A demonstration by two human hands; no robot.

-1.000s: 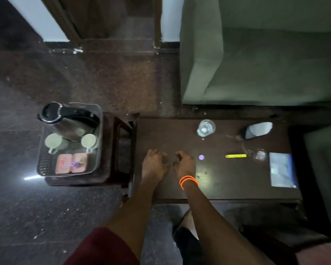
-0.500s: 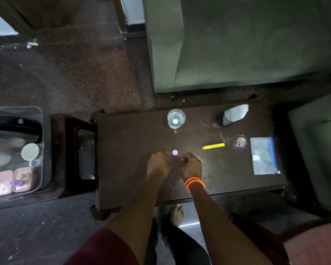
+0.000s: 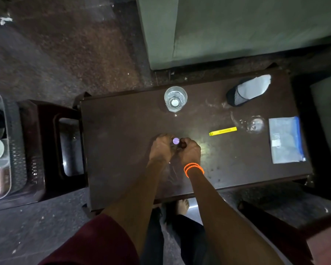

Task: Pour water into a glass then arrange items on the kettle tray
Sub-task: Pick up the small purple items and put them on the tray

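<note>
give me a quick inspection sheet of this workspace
surface: dark table, smudged and wet-looking near the far right
job's things: glass upright at far edge; purple cap between both hands, what it sits on is hard to see; kettle tray on a stool at left, partly out of frame
clutter: yellow strip, blue-edged packet, slipper
grippers: left hand and right hand curled around the cap
cables: nothing seen
surroundings: green sofa, stone floor

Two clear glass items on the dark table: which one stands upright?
The clear drinking glass at the table's far edge stands upright, mouth up. The other clear glass piece, beside the yellow strip, appears to lie on its side.
</note>
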